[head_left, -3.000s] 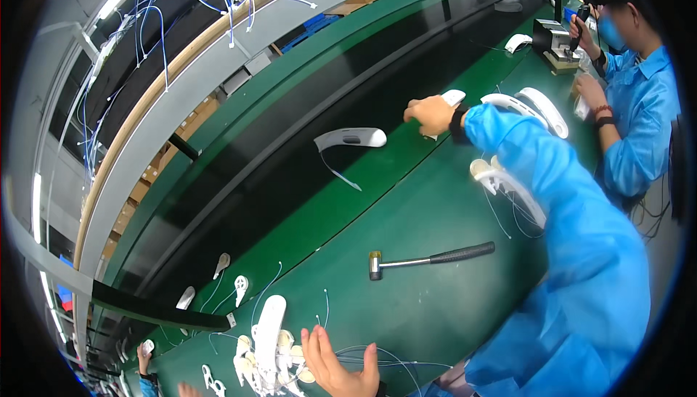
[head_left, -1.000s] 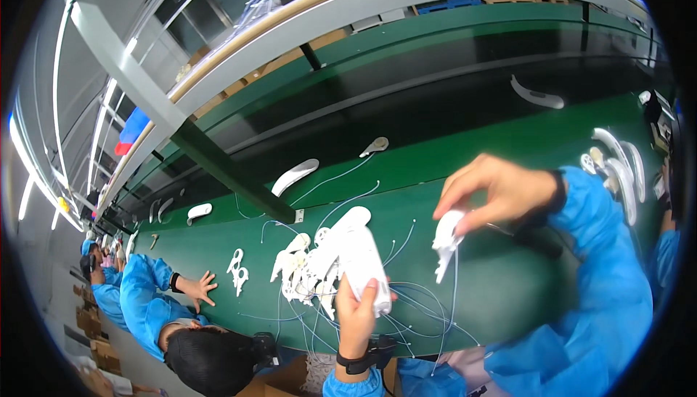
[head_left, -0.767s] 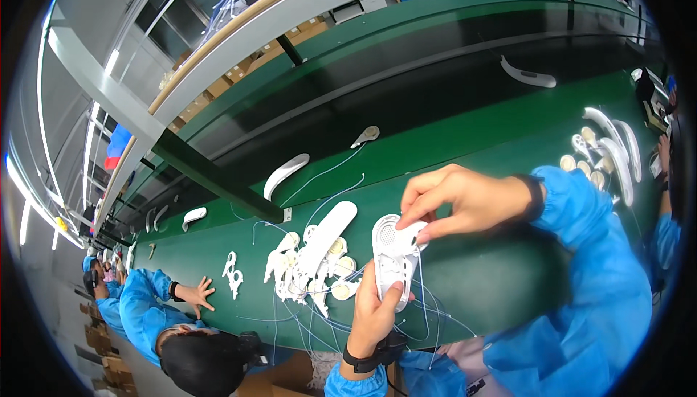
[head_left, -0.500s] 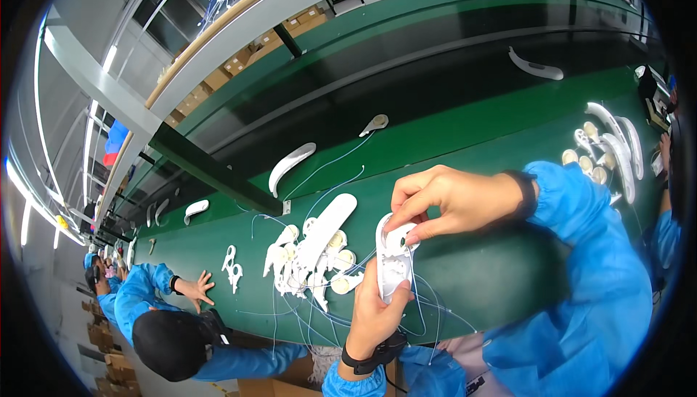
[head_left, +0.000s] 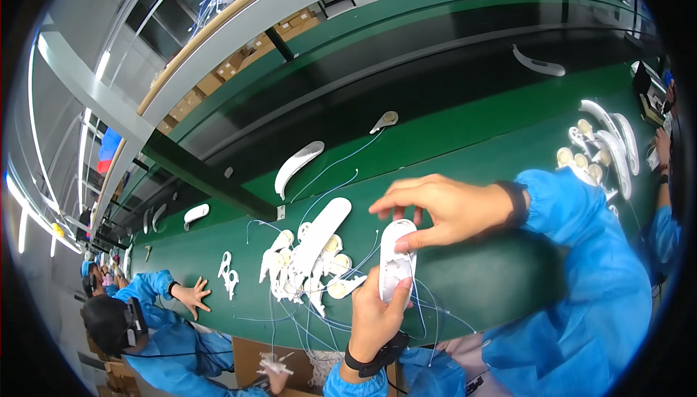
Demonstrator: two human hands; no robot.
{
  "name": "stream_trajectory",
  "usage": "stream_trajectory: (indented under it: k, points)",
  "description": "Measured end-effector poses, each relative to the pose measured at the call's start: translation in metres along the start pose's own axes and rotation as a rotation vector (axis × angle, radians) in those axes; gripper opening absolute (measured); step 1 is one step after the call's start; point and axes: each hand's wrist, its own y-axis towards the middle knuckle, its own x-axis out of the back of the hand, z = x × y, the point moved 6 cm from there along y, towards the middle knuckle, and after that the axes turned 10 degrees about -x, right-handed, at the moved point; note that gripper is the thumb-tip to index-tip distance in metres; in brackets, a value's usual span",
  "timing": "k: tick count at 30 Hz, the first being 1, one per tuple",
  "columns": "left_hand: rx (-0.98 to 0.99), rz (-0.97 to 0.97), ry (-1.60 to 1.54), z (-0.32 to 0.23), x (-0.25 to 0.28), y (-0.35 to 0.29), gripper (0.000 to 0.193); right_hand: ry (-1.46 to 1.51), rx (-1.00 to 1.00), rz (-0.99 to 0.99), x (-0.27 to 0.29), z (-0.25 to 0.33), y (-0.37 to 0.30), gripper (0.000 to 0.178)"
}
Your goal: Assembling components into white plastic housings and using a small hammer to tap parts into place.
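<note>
My left hand [head_left: 377, 315] grips the lower end of a white plastic shell [head_left: 396, 287], a long rounded housing held upright with its hollow face showing. Thin blue-grey wires [head_left: 428, 303] hang beside and below it. Over the shell's upper end is my right hand [head_left: 454, 212], its fingers spread and its thumb lying at the shell's edge. Left of my hands lies a pile of white wired parts with round cream discs [head_left: 337, 265], and a longer white shell [head_left: 324, 224] rests on top of them.
Two small white pieces [head_left: 229, 277] lie left of the pile. Beyond are a white shell [head_left: 299, 168] and a wired disc part [head_left: 383, 121]. A green post [head_left: 210, 179] rises at the left. A co-worker's hand [head_left: 192, 297] rests on the table. More shells [head_left: 616, 161] lie right.
My right hand has lifted from the shell's upper end and spread its fingers. My left hand keeps its grip. The co-worker at left has leaned away, and a hand with white parts shows below.
</note>
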Motion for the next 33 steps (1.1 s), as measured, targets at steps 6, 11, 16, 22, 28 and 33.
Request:
stream_trajectory:
  k: [6, 11, 16, 22, 28, 33]
  points:
    - [0.077, 0.121, -0.103, 0.013, -0.02, 0.002, 0.029, 0.144, -0.162, 0.11, -0.011, -0.024, -0.013, 0.033]
    - [-0.261, 0.094, 0.251, -0.007, -0.039, 0.017, 0.079, 0.096, -0.357, 0.018, -0.007, -0.072, -0.038, 0.038]
    - [-0.326, 0.251, 0.536, -0.004, -0.066, 0.038, 0.095, -0.455, -0.388, -0.228, 0.032, -0.077, -0.098, 0.053]
    - [-0.185, 0.416, 0.668, 0.045, -0.063, 0.058, 0.083, -0.957, -0.563, -0.056, 0.028, -0.109, -0.196, 0.036]
    - [-0.123, 0.497, 0.568, 0.063, -0.059, 0.065, 0.081, -0.328, -0.691, -0.29, 0.032, -0.08, -0.204, 0.022]
    - [-0.114, 0.51, 0.548, 0.06, -0.059, 0.067, 0.082, -0.163, -0.656, -0.226, -0.005, -0.086, -0.208, 0.022]
